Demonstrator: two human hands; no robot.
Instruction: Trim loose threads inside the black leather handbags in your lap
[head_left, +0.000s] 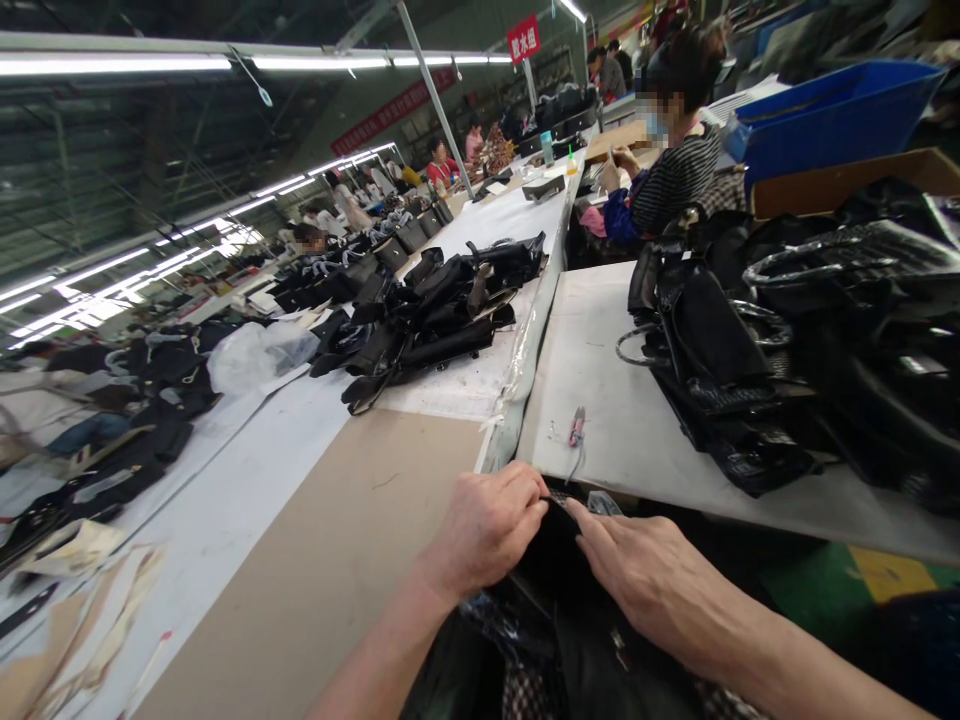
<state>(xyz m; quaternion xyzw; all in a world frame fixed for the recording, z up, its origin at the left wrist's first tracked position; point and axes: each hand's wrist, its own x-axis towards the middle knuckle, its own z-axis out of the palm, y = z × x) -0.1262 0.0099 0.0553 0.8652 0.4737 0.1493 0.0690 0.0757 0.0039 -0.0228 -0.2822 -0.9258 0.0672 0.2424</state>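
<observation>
Below the table corner, a black bag (600,640) lies in front of my body, its edge pulled up between my hands. My left hand (491,520) is closed, with its fingers pinching the bag's upper edge. On the other side, my right hand (637,560) grips the same edge with thumb and fingers, a short way from the left. Clear plastic wrap (487,620) shows on part of the bag. Small pink-handled nippers (576,428) lie on the white table just beyond my hands. The bag's inside is dark and hard to make out.
Black bags are piled on the long table (442,310) ahead and on the right table (720,350). A seated co-worker (675,160) in a striped top is beyond. A blue bin (832,120) stands at the back right. Fabric scraps (82,630) lie at the lower left.
</observation>
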